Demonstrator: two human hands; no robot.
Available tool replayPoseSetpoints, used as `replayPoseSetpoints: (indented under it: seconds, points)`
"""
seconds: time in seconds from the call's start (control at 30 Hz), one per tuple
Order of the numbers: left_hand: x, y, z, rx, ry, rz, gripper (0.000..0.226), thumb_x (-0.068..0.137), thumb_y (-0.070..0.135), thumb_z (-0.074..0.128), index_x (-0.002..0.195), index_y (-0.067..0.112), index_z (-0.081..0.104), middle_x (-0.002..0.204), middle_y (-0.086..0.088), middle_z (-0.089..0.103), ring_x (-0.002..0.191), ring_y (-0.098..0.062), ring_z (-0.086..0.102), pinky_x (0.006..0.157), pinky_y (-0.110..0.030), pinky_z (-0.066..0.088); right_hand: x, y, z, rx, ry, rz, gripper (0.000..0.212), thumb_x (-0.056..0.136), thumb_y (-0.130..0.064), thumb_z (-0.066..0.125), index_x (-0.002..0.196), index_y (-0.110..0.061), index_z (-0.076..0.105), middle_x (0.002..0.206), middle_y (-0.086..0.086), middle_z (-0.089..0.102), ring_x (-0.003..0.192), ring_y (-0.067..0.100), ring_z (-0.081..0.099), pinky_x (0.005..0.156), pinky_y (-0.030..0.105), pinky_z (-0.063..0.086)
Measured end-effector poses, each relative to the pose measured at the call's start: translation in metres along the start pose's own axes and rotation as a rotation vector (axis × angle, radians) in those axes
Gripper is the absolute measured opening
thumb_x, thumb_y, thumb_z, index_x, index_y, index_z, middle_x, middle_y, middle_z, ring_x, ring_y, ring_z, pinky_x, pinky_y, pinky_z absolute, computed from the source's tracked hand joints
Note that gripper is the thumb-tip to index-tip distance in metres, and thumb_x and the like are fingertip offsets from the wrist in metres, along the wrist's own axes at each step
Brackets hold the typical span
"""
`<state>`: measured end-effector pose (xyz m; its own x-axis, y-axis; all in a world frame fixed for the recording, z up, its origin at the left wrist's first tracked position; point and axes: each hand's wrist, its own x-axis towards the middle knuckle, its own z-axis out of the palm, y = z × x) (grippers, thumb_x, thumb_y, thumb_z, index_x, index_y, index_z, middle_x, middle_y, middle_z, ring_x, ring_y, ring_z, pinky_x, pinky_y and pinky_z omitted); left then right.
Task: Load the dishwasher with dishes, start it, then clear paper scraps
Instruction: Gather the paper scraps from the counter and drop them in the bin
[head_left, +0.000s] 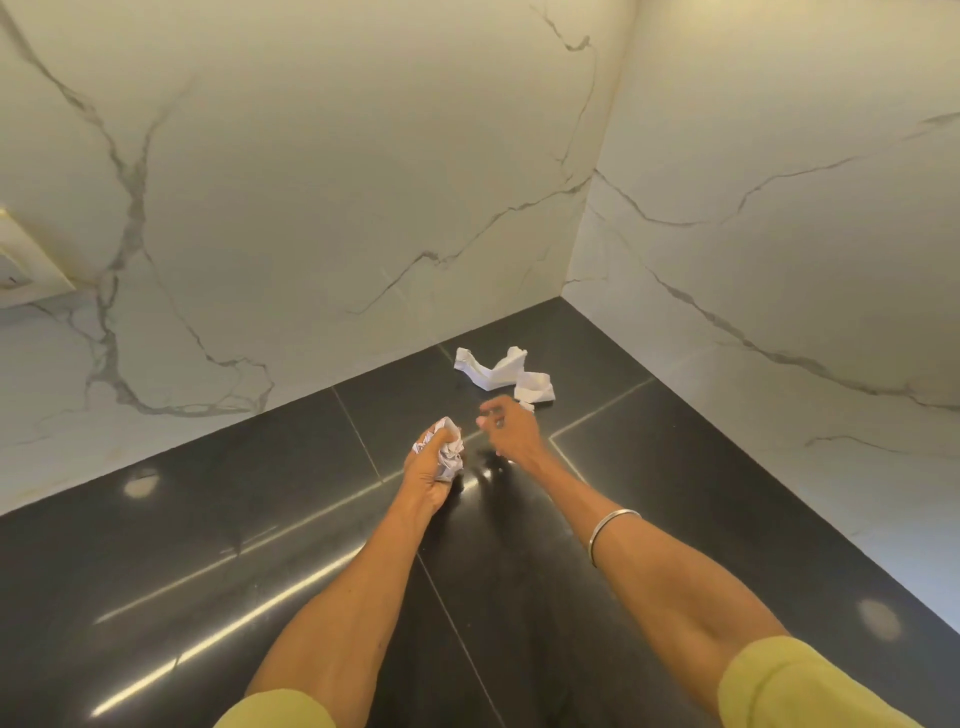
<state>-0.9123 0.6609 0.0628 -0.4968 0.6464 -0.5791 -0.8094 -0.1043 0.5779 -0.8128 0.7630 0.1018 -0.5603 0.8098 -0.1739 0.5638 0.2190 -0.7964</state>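
Two bare forearms in rolled yellow sleeves (789, 686) are reaching away from the camera over a glossy black tiled surface (156, 571). On the left, the left hand (428, 470) is gripping a crumpled paper wad (451, 453), fingers curled round it. To its right, the right hand (506, 428) is hovering with fingers loosely bent, holding nothing; it is blurred. A thin metal bangle (610, 532) is sitting on the right forearm. Just beyond the right hand, near the far corner, loose white paper scraps (501, 374) are lying on the surface. White marble walls (322, 182) are meeting behind them.
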Motion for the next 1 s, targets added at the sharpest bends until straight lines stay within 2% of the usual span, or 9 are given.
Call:
replayPoseSetpoints:
  seconds: [0.1, 0.2, 0.33, 0.4, 0.47, 0.6, 0.73, 0.87, 1.0]
  points:
    - [0.011, 0.008, -0.003, -0.008, -0.024, -0.002, 0.019, 0.085, 0.002, 0.068, 0.102, 0.009, 0.064, 0.090, -0.012, 0.070, 0.075, -0.020, 0.070, 0.068, -0.029, 0.054, 0.034, -0.001, -0.012, -0.092, 0.059, 0.020, 0.051, 0.091, -0.011, 0.058, 0.139, -0.015, 0.042, 0.124, 0.017, 0.054, 0.107, 0.031, 0.057, 0.080, 0.028, 0.046]
    - [0.022, 0.009, -0.003, -0.048, -0.040, -0.024, 0.023, 0.081, 0.004, 0.070, 0.103, 0.007, 0.064, 0.090, -0.013, 0.069, 0.069, -0.017, 0.068, 0.061, -0.026, 0.056, 0.065, -0.001, -0.015, -0.140, -0.012, 0.077, 0.079, 0.092, -0.017, 0.061, 0.154, -0.031, 0.015, 0.140, 0.023, 0.041, 0.111, 0.036, 0.055, 0.085, 0.033, 0.049]
    - [0.035, 0.008, 0.005, -0.008, -0.008, -0.024, 0.023, 0.085, -0.002, 0.064, 0.107, 0.005, 0.063, 0.089, -0.014, 0.068, 0.070, -0.020, 0.066, 0.062, -0.029, 0.055, 0.097, -0.007, -0.006, -0.331, -0.118, 0.116, 0.086, 0.096, -0.029, 0.059, 0.157, -0.026, -0.001, 0.153, 0.022, 0.031, 0.140, 0.044, 0.030, 0.110, 0.048, 0.034]
    - [0.039, 0.007, 0.004, 0.001, 0.028, -0.017, 0.026, 0.084, -0.002, 0.065, 0.109, 0.004, 0.063, 0.089, -0.014, 0.069, 0.071, -0.021, 0.067, 0.065, -0.031, 0.055, 0.105, -0.008, 0.003, -0.390, -0.153, 0.122, 0.083, 0.096, -0.032, 0.059, 0.157, -0.022, 0.004, 0.154, 0.019, 0.032, 0.143, 0.044, 0.026, 0.112, 0.048, 0.031]
    - [0.041, 0.009, 0.005, -0.019, 0.025, -0.009, 0.024, 0.084, -0.002, 0.065, 0.107, 0.004, 0.064, 0.084, -0.012, 0.068, 0.068, -0.020, 0.066, 0.063, -0.030, 0.054, 0.109, -0.002, 0.015, -0.367, -0.100, 0.125, 0.072, 0.093, -0.032, 0.062, 0.153, -0.019, 0.024, 0.148, 0.024, 0.039, 0.135, 0.042, 0.039, 0.107, 0.044, 0.038]
    - [0.043, 0.012, 0.014, -0.081, 0.028, -0.006, 0.018, 0.084, 0.000, 0.067, 0.100, 0.006, 0.064, 0.080, -0.011, 0.067, 0.067, -0.019, 0.065, 0.059, -0.028, 0.054, 0.099, 0.004, 0.033, -0.427, 0.073, 0.092, 0.045, 0.084, -0.031, 0.069, 0.119, -0.005, 0.058, 0.127, 0.019, 0.050, 0.111, 0.036, 0.056, 0.094, 0.039, 0.048]
    - [0.043, 0.010, 0.017, -0.048, 0.038, -0.002, 0.023, 0.085, 0.000, 0.066, 0.107, 0.007, 0.064, 0.087, -0.013, 0.068, 0.072, -0.021, 0.067, 0.055, -0.027, 0.055, 0.088, 0.009, 0.037, -0.316, 0.178, 0.051, 0.044, 0.083, -0.038, 0.073, 0.108, -0.004, 0.065, 0.108, 0.012, 0.062, 0.099, 0.029, 0.062, 0.082, 0.036, 0.055]
    - [0.042, 0.009, 0.015, -0.034, 0.035, 0.011, 0.030, 0.085, 0.000, 0.067, 0.114, 0.004, 0.062, 0.093, -0.014, 0.069, 0.072, -0.020, 0.068, 0.058, -0.028, 0.056, 0.078, 0.015, 0.024, -0.266, 0.206, -0.016, 0.018, 0.088, -0.019, 0.065, 0.092, -0.001, 0.066, 0.097, 0.015, 0.064, 0.088, 0.031, 0.064, 0.069, 0.035, 0.052]
    - [0.038, 0.009, 0.016, -0.029, 0.016, 0.011, 0.032, 0.084, -0.004, 0.065, 0.114, 0.004, 0.061, 0.094, -0.014, 0.068, 0.072, -0.020, 0.068, 0.061, -0.028, 0.055, 0.068, 0.022, 0.001, -0.229, 0.269, -0.116, 0.027, 0.095, -0.015, 0.057, 0.121, -0.019, 0.060, 0.103, 0.007, 0.061, 0.089, 0.021, 0.059, 0.071, 0.027, 0.046]
